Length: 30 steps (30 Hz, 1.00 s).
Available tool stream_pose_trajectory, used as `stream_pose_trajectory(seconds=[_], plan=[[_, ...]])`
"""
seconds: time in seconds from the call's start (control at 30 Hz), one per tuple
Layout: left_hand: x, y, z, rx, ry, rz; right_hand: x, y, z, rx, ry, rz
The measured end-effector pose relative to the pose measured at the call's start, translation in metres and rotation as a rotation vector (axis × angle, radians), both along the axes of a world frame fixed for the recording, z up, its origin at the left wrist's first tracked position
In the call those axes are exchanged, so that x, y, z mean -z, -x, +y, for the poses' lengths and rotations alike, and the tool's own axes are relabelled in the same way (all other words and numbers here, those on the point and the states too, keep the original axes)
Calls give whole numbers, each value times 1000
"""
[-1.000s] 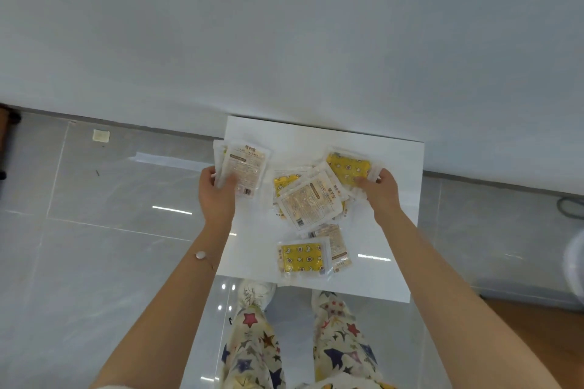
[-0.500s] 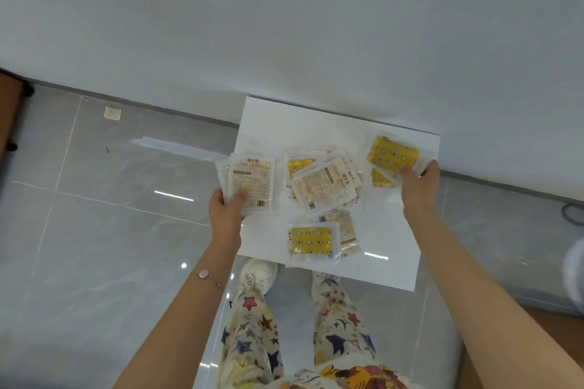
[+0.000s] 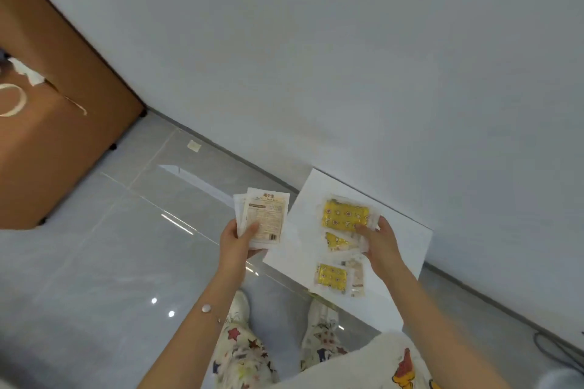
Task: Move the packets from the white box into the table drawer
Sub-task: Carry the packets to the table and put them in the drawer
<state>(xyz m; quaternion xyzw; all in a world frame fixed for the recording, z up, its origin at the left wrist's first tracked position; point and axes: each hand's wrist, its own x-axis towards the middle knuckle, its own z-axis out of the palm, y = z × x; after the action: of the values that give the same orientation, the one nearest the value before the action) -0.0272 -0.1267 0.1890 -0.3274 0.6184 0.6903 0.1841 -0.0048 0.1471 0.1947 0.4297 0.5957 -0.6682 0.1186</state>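
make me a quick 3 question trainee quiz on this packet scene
1. True or false: the left hand holds a fanned stack of pale packets.
2. Multiple choice: where is the yellow packet held by the right hand?
A. over the white box
B. on the floor tiles
C. on the brown table
3. Fill in: packets still lying loose at the box's near end include one whose face is coloured ____.

Key:
1. true
2. A
3. yellow
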Motion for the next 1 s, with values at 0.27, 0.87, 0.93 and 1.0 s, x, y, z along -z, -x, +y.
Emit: stream_pose_trajectory(seconds=[0.27, 0.87, 0.93, 1.0], plan=[[-110, -29, -192, -217, 65, 146, -101, 43, -203, -339, 17, 127], [-181, -198, -494, -1047, 193, 340, -177, 32, -620, -1194, 39, 409], [-175, -199, -507, -1103, 185, 349, -174, 37, -646, -1278, 59, 411], [-169, -196, -519, -1164, 181, 349, -169, 46, -671, -1356, 62, 432]])
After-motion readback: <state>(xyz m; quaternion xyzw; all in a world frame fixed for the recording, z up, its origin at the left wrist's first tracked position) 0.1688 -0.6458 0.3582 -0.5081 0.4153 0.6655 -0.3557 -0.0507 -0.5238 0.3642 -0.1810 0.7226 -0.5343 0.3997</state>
